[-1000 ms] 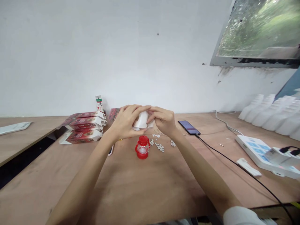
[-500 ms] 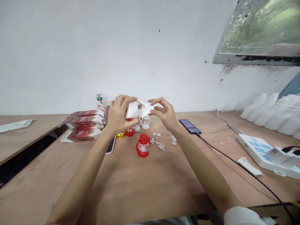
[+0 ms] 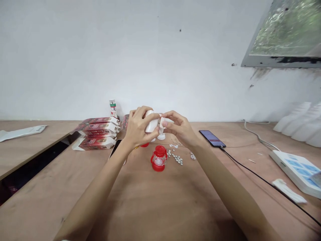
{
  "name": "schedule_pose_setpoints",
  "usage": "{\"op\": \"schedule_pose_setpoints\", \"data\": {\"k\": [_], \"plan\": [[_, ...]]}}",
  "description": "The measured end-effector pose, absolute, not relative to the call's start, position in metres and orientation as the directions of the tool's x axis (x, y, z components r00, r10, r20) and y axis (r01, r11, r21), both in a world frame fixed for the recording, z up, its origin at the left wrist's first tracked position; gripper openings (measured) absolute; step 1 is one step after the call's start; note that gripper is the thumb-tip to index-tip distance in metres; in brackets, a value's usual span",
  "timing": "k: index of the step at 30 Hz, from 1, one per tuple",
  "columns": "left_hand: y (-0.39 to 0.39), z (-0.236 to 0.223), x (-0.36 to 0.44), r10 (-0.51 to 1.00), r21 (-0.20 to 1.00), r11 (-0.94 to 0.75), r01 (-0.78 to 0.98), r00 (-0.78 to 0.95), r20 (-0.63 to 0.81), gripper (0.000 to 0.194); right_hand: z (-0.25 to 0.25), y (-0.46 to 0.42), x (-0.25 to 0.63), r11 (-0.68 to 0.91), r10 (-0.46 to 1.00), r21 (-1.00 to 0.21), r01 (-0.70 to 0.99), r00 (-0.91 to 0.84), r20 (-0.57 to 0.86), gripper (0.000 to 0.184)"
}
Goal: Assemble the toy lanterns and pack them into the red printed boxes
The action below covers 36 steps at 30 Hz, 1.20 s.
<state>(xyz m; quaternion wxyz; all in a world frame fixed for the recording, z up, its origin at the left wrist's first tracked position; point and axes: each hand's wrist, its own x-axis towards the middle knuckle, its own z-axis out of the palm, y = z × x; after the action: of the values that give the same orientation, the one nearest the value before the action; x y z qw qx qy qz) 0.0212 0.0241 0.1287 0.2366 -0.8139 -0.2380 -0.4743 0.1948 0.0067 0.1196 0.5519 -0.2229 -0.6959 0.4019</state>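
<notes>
A small white carton [image 3: 151, 126] is held up above the back of the table, between my two hands. My left hand [image 3: 137, 129] wraps round its body, thumb below and fingers over the top. At its right end, my right hand [image 3: 182, 130] pinches the white flap [image 3: 162, 126] between thumb and fingers. Nearer to me, a little red toy lantern [image 3: 158, 159] stands upright on the table, touched by neither hand. Just right of the lantern lie several small round pieces [image 3: 178, 159]. Behind the carton, other lanterns are mostly hidden.
Red printed boxes [image 3: 98, 130] with open white ends are stacked at the left, a small bottle [image 3: 113, 108] behind them. A phone [image 3: 212, 138] on a black cable lies right, near a white power strip [image 3: 298, 170]. White bottles [image 3: 301, 122] line the far right.
The carton's open end was spread towards my right hand; now my hands are closer together and the flap is pressed nearer the carton. The view has turned slightly left.
</notes>
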Motion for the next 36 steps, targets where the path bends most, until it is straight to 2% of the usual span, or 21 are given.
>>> {"op": "schedule_pose_setpoints", "data": {"k": [8,19,22,25,28,30,32,34,36], "plan": [[0.020,0.132,0.020,0.103,-0.211,-0.801,0.560,0.478,0.872,0.028,0.120,0.003,0.193,0.533,0.789,-0.820,-0.208,-0.229,0.571,0.032],[0.019,0.132,0.020,0.052,-0.231,-0.828,0.510,0.480,0.876,0.031,0.121,0.006,0.193,0.575,0.774,-0.799,-0.178,-0.198,0.601,0.042],[0.020,0.130,0.022,-0.002,-0.236,-0.855,0.462,0.452,0.892,0.034,0.118,0.010,0.194,0.568,0.767,-0.809,-0.153,-0.257,0.588,0.043],[0.020,0.127,0.025,-0.013,-0.189,-0.904,0.384,0.416,0.909,0.039,0.116,0.012,0.195,0.515,0.771,-0.841,-0.165,-0.340,0.538,0.047],[0.023,0.127,0.023,0.050,-0.071,-0.939,0.337,0.338,0.940,0.044,0.115,0.014,0.194,0.551,0.750,-0.812,-0.189,-0.314,0.582,0.050],[0.026,0.129,0.019,0.157,0.093,-0.942,0.324,0.178,0.971,0.047,0.115,0.014,0.192,0.645,0.700,-0.739,-0.197,-0.236,0.674,0.049],[0.032,0.132,0.014,0.315,0.319,-0.905,0.280,-0.060,0.947,0.050,0.115,0.015,0.190,0.719,0.648,-0.671,-0.181,-0.175,0.741,0.049],[0.038,0.135,0.010,0.533,0.567,-0.815,0.119,-0.230,0.814,0.052,0.114,0.015,0.188,0.748,0.624,-0.646,-0.151,-0.170,0.763,0.049],[0.043,0.137,0.008,0.749,0.742,-0.659,-0.120,-0.187,0.635,0.054,0.112,0.016,0.186,0.755,0.616,-0.644,-0.126,-0.202,0.762,0.049]]}}
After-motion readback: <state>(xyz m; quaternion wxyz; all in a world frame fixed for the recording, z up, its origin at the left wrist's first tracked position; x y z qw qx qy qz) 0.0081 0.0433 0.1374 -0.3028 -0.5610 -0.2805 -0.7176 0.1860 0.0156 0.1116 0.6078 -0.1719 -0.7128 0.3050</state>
